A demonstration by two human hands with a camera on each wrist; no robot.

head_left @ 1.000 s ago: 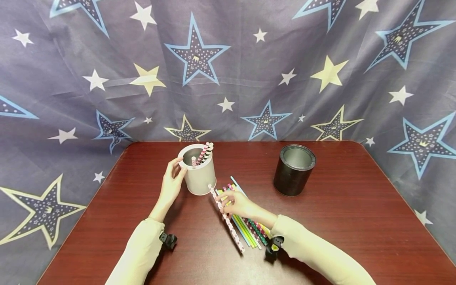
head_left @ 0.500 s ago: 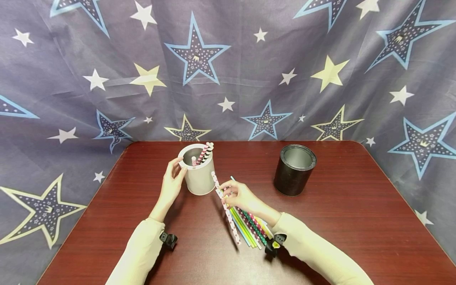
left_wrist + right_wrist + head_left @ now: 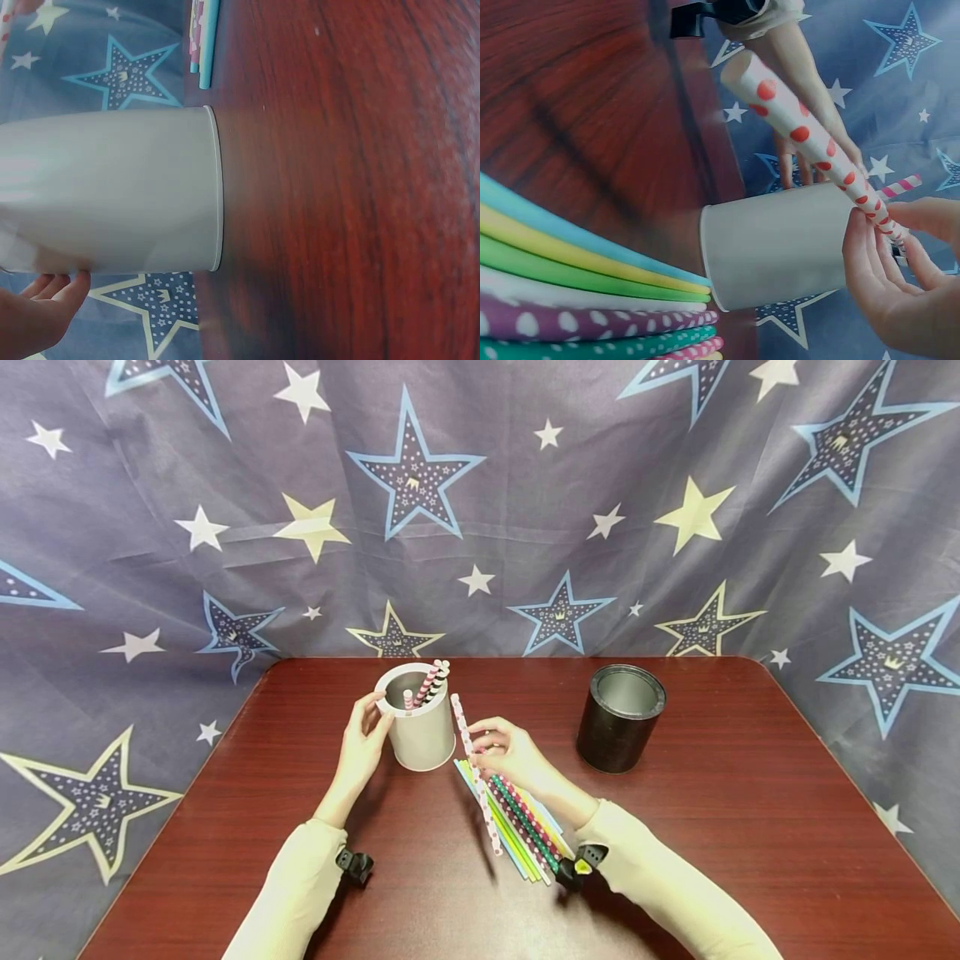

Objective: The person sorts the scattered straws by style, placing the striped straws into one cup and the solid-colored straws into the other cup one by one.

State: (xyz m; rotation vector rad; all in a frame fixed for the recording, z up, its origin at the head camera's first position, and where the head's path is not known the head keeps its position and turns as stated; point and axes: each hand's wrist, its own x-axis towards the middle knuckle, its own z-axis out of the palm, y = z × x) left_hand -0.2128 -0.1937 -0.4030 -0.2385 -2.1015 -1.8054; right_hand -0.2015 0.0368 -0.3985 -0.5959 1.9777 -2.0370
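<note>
Left cup (image 3: 419,727) stands on the table (image 3: 712,810), left of centre; several straws (image 3: 429,683) stand in it, leaning right. Right cup (image 3: 619,717) stands well apart to its right. Left hand (image 3: 362,745) touches the left cup's left wall. Right hand (image 3: 508,757) is between the cups, just right of the left cup, with a single straw (image 3: 474,772) raised off the table, top end beside that cup's rim. Straw pile (image 3: 525,832) lies on the table below the right hand, probably fanned toward the near edge.
</note>
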